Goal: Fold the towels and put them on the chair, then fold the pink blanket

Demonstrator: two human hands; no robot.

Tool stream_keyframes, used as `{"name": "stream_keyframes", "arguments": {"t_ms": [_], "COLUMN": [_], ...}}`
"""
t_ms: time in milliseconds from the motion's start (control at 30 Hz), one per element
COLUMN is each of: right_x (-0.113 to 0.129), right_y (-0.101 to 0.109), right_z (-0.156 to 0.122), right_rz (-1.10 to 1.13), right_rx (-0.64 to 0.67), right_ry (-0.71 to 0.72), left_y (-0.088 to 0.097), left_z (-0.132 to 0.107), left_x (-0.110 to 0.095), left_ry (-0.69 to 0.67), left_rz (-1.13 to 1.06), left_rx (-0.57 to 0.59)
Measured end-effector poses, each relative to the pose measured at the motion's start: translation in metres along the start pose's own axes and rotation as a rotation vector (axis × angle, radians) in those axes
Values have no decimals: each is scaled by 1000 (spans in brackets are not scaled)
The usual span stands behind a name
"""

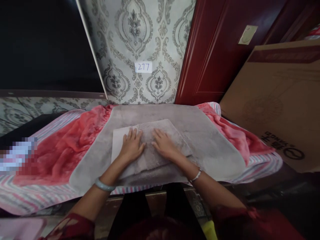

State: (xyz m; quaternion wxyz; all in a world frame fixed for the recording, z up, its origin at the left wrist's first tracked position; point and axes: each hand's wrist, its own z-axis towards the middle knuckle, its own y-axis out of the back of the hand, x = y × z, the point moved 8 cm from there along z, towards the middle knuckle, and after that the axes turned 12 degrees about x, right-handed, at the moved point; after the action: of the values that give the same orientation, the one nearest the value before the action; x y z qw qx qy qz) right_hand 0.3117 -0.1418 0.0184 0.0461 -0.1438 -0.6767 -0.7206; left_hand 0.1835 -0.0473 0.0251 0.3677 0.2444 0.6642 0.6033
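Note:
A folded piece of grey plush fabric [172, 143] lies slightly askew on a larger grey mat [212, 143]. A smooth white layer [118, 140] shows along its left side; I cannot tell whether that is the fabric's backing or a separate sheet. My left hand [132, 145] lies flat on the left part, fingers spread across the white layer and the plush. Near the middle, my right hand [163, 144] rests flat on the plush with its fingers stretched out. Neither hand grips anything. A pale bangle circles my left wrist and a thin bracelet my right.
Red plush blankets [62, 150] and a striped cloth [37, 196] extend under the mat on both sides. A large cardboard box [275, 100] stands at right, beside a dark red door [212, 50]. A television [45, 46] is at upper left, near patterned wallpaper with a "277" label [143, 67].

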Motion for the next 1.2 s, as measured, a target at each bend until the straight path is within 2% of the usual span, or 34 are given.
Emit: {"name": "stream_keyframes", "arguments": {"t_ms": [67,133,233,400,500,600,700,767,867,933,1000,1100,1200], "right_x": [14,12,-16,-85,-102,-104,-97,-79,-33,-1,21,28,6], "right_y": [-18,-27,-26,-16,-18,-17,-10,-3,-2,-9,-16,-24,-25], "right_z": [4,2,-4,-24,-35,-38,-31,-17,17,42,65,88,98], "right_rz": [-32,-47,-57,-40,-12,-4,-43,-63,-44,-29,-40,-85,-117], "right_rx": [98,136,139,125,93,88,110,92,101,139,153,169,181], "right_ry": [8,12,-43,-278,-298,-307,-342,-313,-129,1,77,140,138], "left_y": [-16,-25,-29,-28,-27,-28,-28,-28,-24,-19,-17,-20,-21], "left_z": [0,-2,-3,-1,-1,-1,-1,-1,-4,-7,-9,-10,-10], "left_x": [-9,-10,-4,-3,-3,0,4,6,8,10,11,9,7], "left_ry": [7,10,14,8,-1,7,11,15,37,88,150,198,203], "left_rz": [71,106,127,112,84,44,-11,-42,-54,-24,21,78,108], "left_rx": [63,91,98,91,59,51,56,45,-22,-96,-107,-12,27]}}
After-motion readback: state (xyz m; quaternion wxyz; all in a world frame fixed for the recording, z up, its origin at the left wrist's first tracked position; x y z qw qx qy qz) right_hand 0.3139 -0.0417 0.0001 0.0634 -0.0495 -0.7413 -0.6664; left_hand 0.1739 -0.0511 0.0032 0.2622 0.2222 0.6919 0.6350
